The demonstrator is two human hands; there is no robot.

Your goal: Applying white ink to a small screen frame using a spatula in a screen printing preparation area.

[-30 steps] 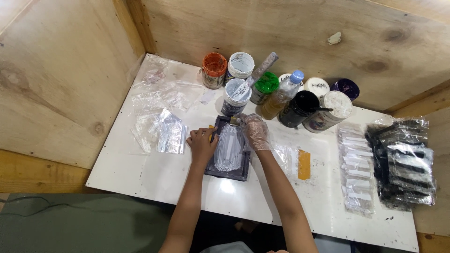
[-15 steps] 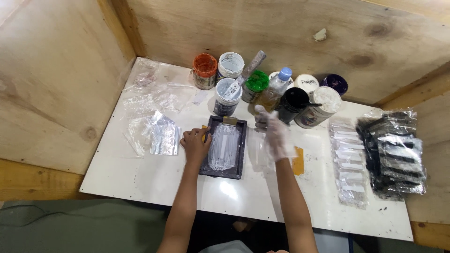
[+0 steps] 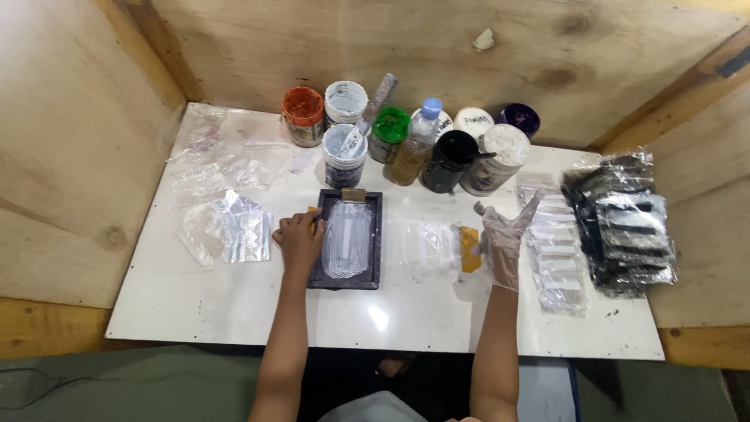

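1. Clear plastic glove covers the right hand (image 3: pixel 504 244), which a second ago worked at the top of the dark tray (image 3: pixel 347 240); it now hovers open and empty beside the white packets (image 3: pixel 556 254).
2. Left hand (image 3: pixel 300 238), bare, stays pressed on the tray's left rim, steadying it, fingers curled.
3. Tray sits mid-table, white smear inside; the work there looks paused.
4. Paint jars (image 3: pixel 406 141) crowd the far edge. Open table (image 3: pixel 234 312) lies along the near edge.
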